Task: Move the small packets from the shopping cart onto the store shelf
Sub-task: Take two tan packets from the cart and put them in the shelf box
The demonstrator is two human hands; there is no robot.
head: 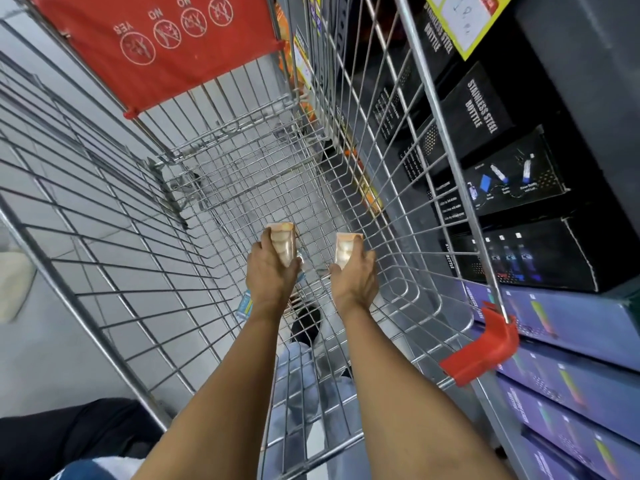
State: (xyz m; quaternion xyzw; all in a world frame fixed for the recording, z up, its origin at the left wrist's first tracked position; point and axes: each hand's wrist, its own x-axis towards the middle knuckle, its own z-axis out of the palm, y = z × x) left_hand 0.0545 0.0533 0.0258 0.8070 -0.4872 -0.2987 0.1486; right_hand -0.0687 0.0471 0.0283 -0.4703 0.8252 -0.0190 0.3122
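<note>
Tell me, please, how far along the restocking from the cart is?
The cart looks nearly cleared. In hand: left hand and right hand each grip an orange packet inside the basket. Left: shelving both, plus a small blue packet near the left wrist.

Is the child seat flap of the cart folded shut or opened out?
Folded shut, it seems: the red flap lies flat against the far end of the cart, its printed signs facing the basket.
</note>
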